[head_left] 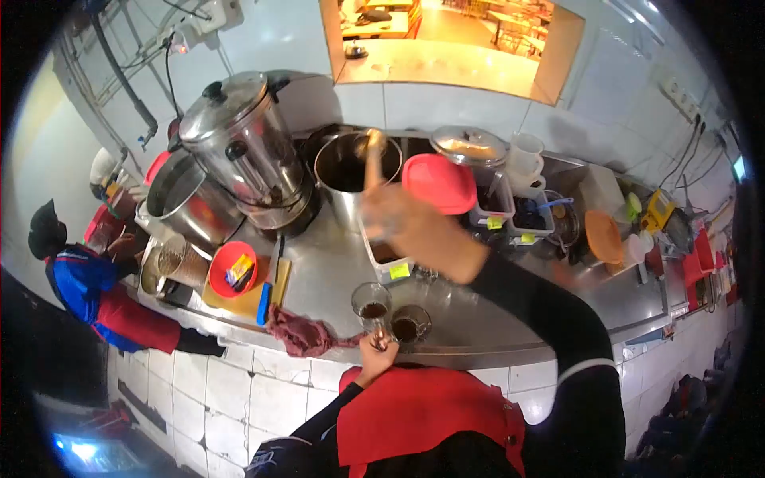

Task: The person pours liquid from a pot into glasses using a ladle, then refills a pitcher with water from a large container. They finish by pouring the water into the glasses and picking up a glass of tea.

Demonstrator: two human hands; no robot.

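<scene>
My right hand (396, 221) is raised over the steel counter (335, 271) and grips a long wooden handle (373, 158) that reaches into a tall steel pot (351, 171) of dark liquid. The hand is blurred. My left hand (376, 352) is at the counter's front edge, closed around the base of a glass (371, 305) with dark liquid in it. A second glass (410, 323) of dark liquid stands just to the right of it. A white tub with a yellow label (388, 263) sits below my right hand.
A large steel urn (243, 147) and a wide pot (187, 199) stand at left. A red bowl (233, 269), a blue-handled knife (267, 295) and a red cloth (303, 334) lie near the front edge. A red lid (440, 183) and several containers stand at right. A person in blue and red (88, 287) works at far left.
</scene>
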